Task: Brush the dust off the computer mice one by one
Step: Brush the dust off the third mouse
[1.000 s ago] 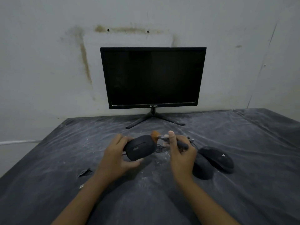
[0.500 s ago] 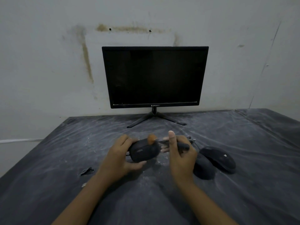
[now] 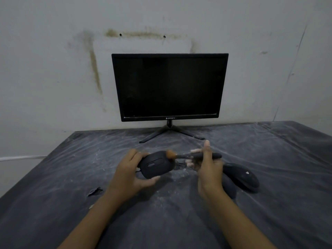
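Your left hand (image 3: 129, 174), raised over the middle of the dusty counter (image 3: 179, 223) in front of the monitor (image 3: 169, 87) at its back edge, grips a black mouse (image 3: 155, 167). Two more mice (image 3: 241, 177) lie on the counter toward its right edge, beside your right hand (image 3: 209, 170). That right hand pinches the brush (image 3: 195, 156), whose long axis runs left to right, its orange bristles (image 3: 170, 155) touching the black mouse's far right side, so strokes should sweep leftward.

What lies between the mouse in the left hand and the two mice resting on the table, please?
In the head view, the right hand gripping the brush, whose orange bristles reach the held mouse.
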